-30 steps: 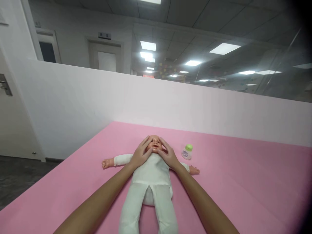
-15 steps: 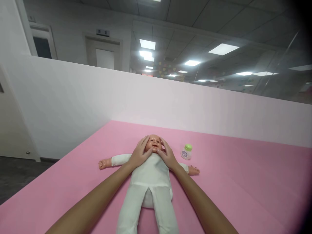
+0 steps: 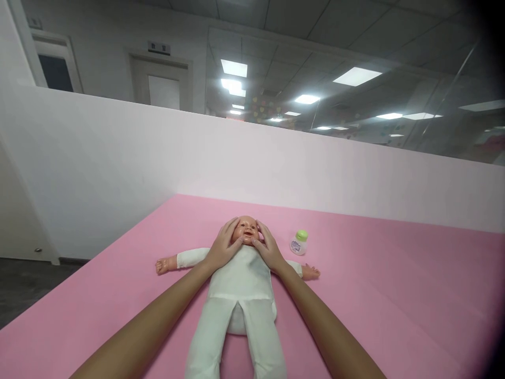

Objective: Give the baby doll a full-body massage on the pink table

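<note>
A baby doll (image 3: 241, 279) with a white cloth body lies on its back, arms spread to both sides and its legs towards me. My left hand (image 3: 224, 247) rests along the left side of the doll's head (image 3: 247, 223), fingers stretched out and thumb by the chin. On the other side my right hand (image 3: 270, 247) lies in the same way, with its thumb near the mouth corner. Both hands are open and touch the head from either side. Some of the doll's cheeks and upper arms is hidden behind my hands and forearms.
A small clear bottle (image 3: 299, 243) with a green cap stands right of the doll's head. Under everything is a pink tabletop (image 3: 379, 295). A white partition (image 3: 276, 163) borders its far side, with glass above. At left is a door (image 3: 19, 210).
The whole view has shifted slightly, so the scene sits a little further left and up. Both hands remain at the doll's head, with hardly any visible movement.
</note>
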Demonstrator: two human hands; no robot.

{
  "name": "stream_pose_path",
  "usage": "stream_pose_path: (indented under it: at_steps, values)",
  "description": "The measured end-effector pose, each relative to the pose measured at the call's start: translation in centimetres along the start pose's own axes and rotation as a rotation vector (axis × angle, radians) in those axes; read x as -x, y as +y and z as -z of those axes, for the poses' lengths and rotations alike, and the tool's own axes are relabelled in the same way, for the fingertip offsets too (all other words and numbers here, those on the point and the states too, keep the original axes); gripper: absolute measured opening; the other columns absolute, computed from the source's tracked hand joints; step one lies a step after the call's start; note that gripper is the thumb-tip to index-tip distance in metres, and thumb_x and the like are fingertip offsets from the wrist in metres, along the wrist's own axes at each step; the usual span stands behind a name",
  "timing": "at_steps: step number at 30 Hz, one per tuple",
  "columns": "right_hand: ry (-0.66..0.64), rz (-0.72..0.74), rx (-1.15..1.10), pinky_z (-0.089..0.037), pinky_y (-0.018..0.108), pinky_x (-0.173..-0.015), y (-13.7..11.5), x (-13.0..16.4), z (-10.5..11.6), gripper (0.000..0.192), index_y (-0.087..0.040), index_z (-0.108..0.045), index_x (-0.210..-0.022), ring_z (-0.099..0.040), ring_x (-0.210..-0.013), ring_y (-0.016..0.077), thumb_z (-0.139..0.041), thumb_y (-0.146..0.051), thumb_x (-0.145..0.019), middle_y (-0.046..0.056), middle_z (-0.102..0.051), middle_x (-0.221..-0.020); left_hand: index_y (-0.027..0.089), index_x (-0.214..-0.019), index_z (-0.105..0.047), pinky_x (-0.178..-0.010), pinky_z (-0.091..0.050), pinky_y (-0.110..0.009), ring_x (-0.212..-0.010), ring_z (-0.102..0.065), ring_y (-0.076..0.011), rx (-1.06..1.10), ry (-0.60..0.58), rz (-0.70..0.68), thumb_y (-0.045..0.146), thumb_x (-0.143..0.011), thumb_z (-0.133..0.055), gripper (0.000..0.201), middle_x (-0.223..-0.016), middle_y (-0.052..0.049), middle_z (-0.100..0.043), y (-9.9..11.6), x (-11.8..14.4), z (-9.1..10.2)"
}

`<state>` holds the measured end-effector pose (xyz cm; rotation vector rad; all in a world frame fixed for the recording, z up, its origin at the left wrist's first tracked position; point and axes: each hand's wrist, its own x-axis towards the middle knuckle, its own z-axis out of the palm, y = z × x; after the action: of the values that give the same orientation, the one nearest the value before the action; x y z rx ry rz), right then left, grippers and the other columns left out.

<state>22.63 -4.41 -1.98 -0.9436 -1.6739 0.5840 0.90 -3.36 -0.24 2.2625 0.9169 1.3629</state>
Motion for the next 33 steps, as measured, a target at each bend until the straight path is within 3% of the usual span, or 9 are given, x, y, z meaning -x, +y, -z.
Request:
stream_pose_path:
  at_steps: [3, 10, 16, 20, 24, 28, 33]
  values:
    - [0.000, 0.008, -0.001, -0.034, 0.053, -0.124, 0.03, 0.02, 0.01, 0.067, -0.031, -0.039, -0.156, -0.037, -0.151, 0.0304, -0.061, -0.050, -0.096, 0.008, -0.042, -0.162, 0.027, -0.157, -0.036, -0.127, -0.028, -0.048, -0.152, -0.035, -0.0267, 0.004, -0.001, -0.006, 0.047, -0.104, -0.047, 0.058, -0.162, -0.009, -0.040, -0.08, -0.03, 0.01]
    - [-0.024, -0.008, -0.035, -0.045, 0.048, -0.117, -0.52, 0.20, -0.03, 0.075, -0.032, -0.037, -0.157, -0.036, -0.152, 0.0305, -0.069, -0.050, -0.091, 0.008, -0.037, -0.164, 0.027, -0.157, -0.036, -0.126, -0.031, -0.049, -0.151, -0.035, -0.0289, 0.001, 0.003, -0.002, 0.047, -0.099, -0.057, 0.065, -0.162, -0.010, -0.039, -0.01, 0.00, 0.01]
    - [-0.001, 0.048, 0.020, -0.033, 0.052, -0.125, 0.06, -0.07, -0.02, 0.063, -0.031, -0.040, -0.156, -0.039, -0.150, 0.0292, -0.058, -0.049, -0.098, 0.008, -0.043, -0.160, 0.025, -0.155, -0.037, -0.126, -0.030, -0.048, -0.151, -0.035, -0.0273, 0.003, 0.004, -0.003, 0.046, -0.101, -0.053, 0.060, -0.161, -0.011, -0.040, -0.13, -0.02, -0.03]
    - [-0.006, 0.027, -0.003, -0.038, 0.051, -0.122, -0.10, 0.04, 0.01, 0.069, -0.032, -0.039, -0.156, -0.040, -0.149, 0.0303, -0.064, -0.050, -0.094, 0.008, -0.043, -0.160, 0.026, -0.155, -0.037, -0.125, -0.032, -0.048, -0.150, -0.037, -0.0285, 0.002, 0.015, -0.014, 0.045, -0.097, -0.060, 0.065, -0.160, -0.011, -0.041, -0.10, 0.02, -0.09]
    - [-0.021, 0.005, -0.032, -0.043, 0.050, -0.118, -0.38, 0.18, 0.04, 0.072, -0.033, -0.038, -0.156, -0.040, -0.149, 0.0299, -0.067, -0.049, -0.092, 0.008, -0.041, -0.161, 0.026, -0.154, -0.038, -0.125, -0.031, -0.049, -0.150, -0.037, -0.0284, -0.001, 0.009, -0.018, 0.046, -0.099, -0.056, 0.061, -0.160, -0.011, -0.042, 0.00, -0.01, -0.06]
    - [-0.008, 0.022, -0.005, -0.039, 0.052, -0.120, 0.05, 0.07, 0.14, 0.069, -0.033, -0.040, -0.155, -0.040, -0.149, 0.0310, -0.066, -0.048, -0.092, 0.008, -0.043, -0.160, 0.026, -0.153, -0.039, -0.125, -0.030, -0.051, -0.150, -0.037, -0.0281, 0.011, 0.012, -0.040, 0.045, -0.102, -0.050, 0.056, -0.159, -0.012, -0.043, 0.13, -0.04, -0.02]
    - [-0.003, 0.036, -0.010, -0.034, 0.054, -0.123, 0.31, -0.01, 0.18, 0.068, -0.031, -0.041, -0.155, -0.039, -0.149, 0.0308, -0.064, -0.048, -0.093, 0.009, -0.043, -0.160, 0.025, -0.152, -0.040, -0.123, -0.034, -0.050, -0.147, -0.040, -0.0293, 0.012, 0.033, -0.038, 0.044, -0.097, -0.061, 0.062, -0.157, -0.013, -0.044, 0.31, 0.01, -0.13]
